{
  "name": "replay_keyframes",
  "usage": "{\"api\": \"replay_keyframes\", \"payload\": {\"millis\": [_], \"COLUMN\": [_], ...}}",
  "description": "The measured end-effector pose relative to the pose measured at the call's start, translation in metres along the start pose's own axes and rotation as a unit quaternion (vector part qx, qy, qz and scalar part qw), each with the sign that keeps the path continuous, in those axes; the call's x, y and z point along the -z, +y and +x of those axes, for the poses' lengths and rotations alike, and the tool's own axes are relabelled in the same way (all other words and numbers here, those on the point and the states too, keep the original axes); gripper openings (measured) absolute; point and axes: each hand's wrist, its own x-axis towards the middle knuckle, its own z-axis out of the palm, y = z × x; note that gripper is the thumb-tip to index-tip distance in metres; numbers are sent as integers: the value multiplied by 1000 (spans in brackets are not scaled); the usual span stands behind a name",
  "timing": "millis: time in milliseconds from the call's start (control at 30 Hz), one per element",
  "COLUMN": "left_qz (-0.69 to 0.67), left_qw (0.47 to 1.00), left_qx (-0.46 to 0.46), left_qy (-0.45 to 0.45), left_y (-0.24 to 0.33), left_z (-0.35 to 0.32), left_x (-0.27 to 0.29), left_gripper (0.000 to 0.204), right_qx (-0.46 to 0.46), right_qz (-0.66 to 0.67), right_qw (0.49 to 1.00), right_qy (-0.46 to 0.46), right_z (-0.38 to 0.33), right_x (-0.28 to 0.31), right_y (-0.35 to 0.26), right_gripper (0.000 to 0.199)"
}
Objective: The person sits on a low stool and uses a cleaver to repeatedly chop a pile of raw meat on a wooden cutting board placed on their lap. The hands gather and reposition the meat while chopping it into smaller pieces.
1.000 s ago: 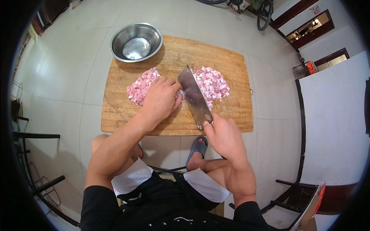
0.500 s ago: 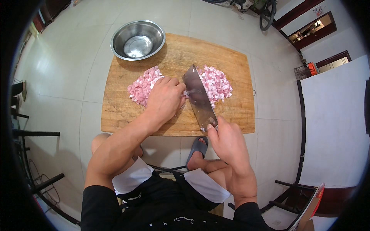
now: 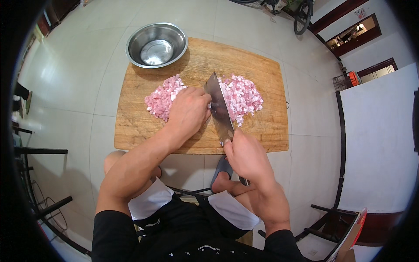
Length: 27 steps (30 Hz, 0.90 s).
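Note:
My right hand (image 3: pixel 249 155) grips the handle of a cleaver (image 3: pixel 221 106); its broad blade stands on edge, slanting across the middle of a wooden cutting board (image 3: pixel 152 135). Against the blade's left side, the curled fingers of my left hand (image 3: pixel 190 109) press down on a bit of meat, mostly hidden beneath them. A pile of diced pink and white meat (image 3: pixel 242 97) lies right of the blade. Left of my left hand sits another diced meat pile (image 3: pixel 162 99), partly covered by that hand.
A steel bowl (image 3: pixel 157 27) stands at the board's far left corner, with nothing in it. Under the near edge are my knees and a grey slipper (image 3: pixel 221 168). Black metal legs (image 3: pixel 41 151) jut in at left, and a white panel (image 3: pixel 379 144) stands at right.
The cleaver and my right hand have shifted left, bringing the blade close to my left fingertips. The handle's end now shows below my right hand. My left hand has barely moved.

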Motion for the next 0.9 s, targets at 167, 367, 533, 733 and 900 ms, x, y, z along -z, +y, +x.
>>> {"api": "replay_keyframes", "payload": {"millis": [167,367,533,733,900], "left_qz": [3,1,-30,-22,-20], "left_qw": [1000,1000,999,998,998], "left_qx": [-7,-16,2,-16,-31], "left_qy": [12,17,43,63,51], "left_y": [-2,-3,0,-1,-4], "left_z": [1,-4,-3,-4,-2], "left_x": [-2,-3,6,-1,-7], "left_gripper": [15,23,36,32,15], "right_qx": [30,44,31,3,-8], "right_qz": [-32,-52,-54,-74,-62], "right_qw": [999,996,997,996,997], "right_qy": [19,53,49,40,35], "right_z": [30,41,34,13,10], "right_x": [7,6,8,6,7], "right_y": [-12,-16,-14,-7,-12], "right_gripper": [33,30,29,29,35]}}
